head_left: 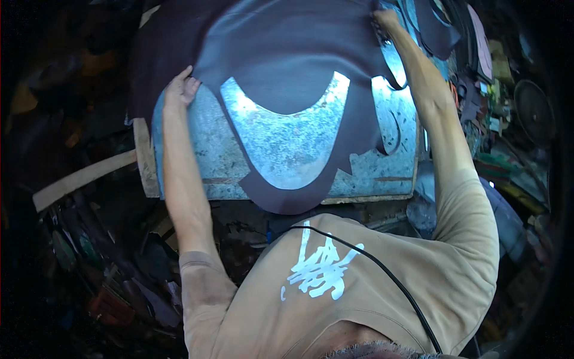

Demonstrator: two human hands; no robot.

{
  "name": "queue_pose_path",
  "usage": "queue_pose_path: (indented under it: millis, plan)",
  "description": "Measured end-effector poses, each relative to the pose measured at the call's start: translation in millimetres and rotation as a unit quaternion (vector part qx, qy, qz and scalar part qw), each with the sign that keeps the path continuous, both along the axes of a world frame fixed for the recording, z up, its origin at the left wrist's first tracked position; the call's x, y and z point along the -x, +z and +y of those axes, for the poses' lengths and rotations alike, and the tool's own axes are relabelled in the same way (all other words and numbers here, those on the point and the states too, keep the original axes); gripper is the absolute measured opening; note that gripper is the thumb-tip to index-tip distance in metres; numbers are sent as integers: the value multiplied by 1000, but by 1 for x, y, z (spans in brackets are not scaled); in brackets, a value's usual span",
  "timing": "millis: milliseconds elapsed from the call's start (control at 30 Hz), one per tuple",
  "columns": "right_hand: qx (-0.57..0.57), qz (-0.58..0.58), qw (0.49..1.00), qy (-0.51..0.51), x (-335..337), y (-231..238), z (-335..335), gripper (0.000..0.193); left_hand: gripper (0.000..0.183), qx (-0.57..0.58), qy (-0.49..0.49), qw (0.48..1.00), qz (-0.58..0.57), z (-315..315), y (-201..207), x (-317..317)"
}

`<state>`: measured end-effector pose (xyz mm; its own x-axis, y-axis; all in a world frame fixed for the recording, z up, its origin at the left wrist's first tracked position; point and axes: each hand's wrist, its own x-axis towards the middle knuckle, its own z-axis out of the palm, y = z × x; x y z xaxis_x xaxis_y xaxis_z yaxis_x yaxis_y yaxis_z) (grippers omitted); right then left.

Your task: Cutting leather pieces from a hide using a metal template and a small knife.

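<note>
Over the metal-topped table [191, 140] and its near edge, see a U-cut maroon leather-like sheet [287, 72]; at the table's left, the left hand [181, 91] by the sheet, cannot tell if gripping; at its far right, the right hand [385, 21], closed around a dark tool [386, 42].

Readable text: none | beige shirt [394, 269]: white scrawl-like print [318, 273], too stylised to read

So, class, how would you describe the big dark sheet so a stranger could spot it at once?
Start at the metal-topped table in front of the person. Draped across its far part is the big dark sheet. Unlike the smaller dark piece beyond the right forearm, it has a broad U-shaped opening showing metal.
</note>
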<state>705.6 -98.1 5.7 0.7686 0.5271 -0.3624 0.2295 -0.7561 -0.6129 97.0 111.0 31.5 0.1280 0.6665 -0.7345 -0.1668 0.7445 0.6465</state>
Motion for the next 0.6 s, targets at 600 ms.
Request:
queue_pose_path:
  millis: [600]
  plan:
    - [5, -202, 966, 162, 153, 70, -120, 42, 40, -420, -209, 817, 336, -99, 28, 20]
